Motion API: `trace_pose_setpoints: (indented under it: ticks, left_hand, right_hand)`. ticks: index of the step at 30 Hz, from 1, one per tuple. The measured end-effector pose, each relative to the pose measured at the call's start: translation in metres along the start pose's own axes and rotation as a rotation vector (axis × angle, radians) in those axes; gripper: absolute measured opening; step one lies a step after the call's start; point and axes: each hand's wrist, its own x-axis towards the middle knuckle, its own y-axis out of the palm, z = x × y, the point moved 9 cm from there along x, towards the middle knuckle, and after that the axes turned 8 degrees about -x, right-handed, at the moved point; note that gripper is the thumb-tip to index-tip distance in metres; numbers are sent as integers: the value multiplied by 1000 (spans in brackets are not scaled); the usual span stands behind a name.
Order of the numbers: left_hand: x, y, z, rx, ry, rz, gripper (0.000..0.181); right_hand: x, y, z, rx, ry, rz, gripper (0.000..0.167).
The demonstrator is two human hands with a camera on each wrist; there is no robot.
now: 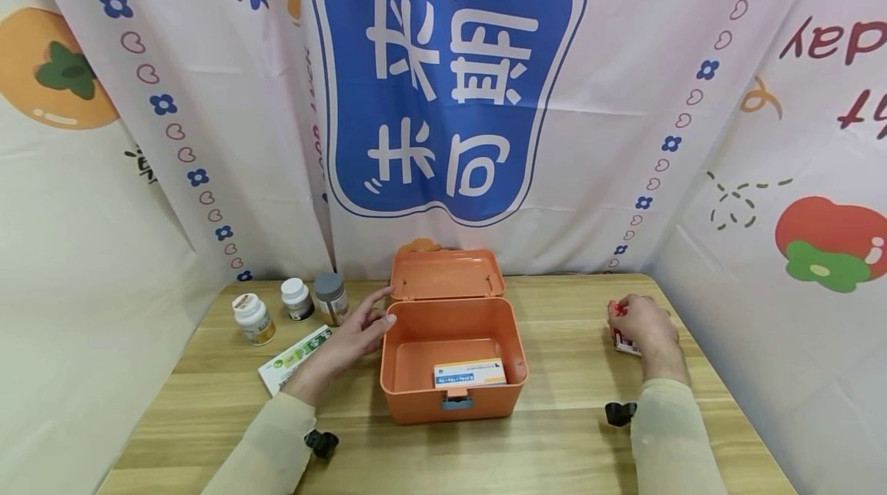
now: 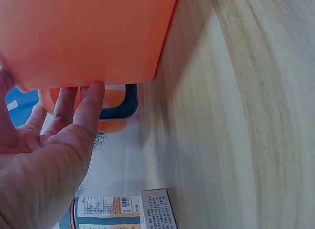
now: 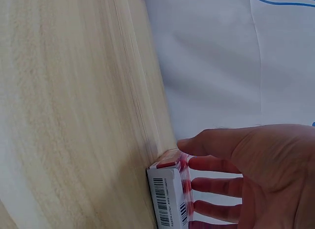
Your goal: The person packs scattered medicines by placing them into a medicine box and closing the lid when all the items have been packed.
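An orange medicine case (image 1: 453, 406) stands with its lid (image 1: 446, 273) raised; a white and blue medicine box (image 1: 470, 374) lies inside. My left hand (image 1: 356, 333) rests at the case's left rim near the hinge, thumb at the edge. In the left wrist view the fingers (image 2: 91, 108) are extended and meet the orange wall. On the right, my right hand (image 1: 647, 323) touches a red and white box (image 3: 167, 197) lying on the table. Its fingers (image 3: 214, 186) reach out straight to the red face, with the thumb at one end.
Left of the case stand a white bottle with orange label (image 1: 253, 319), another white bottle (image 1: 296, 299) and a grey-lidded jar (image 1: 332, 299). A green and white box (image 1: 294, 360) lies in front of them, near the left forearm. A printed curtain (image 1: 610, 133) hangs behind the wooden table (image 1: 554, 449).
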Motion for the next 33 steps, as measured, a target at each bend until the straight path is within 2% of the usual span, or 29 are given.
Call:
trace_pose_setpoints:
  ticks: [6,20,33]
  left_hand:
    - [0,0,0,-4,-1,0,74]
    - [0,0,1,7,11,5,74]
    - [0,0,1,6,3,2,74]
  right_hand:
    - [2,1,0,2,5,-4,43]
    - [14,5,6,-29,-30,-1,52]
    - [23,9,18,-70,-145,-41,50]
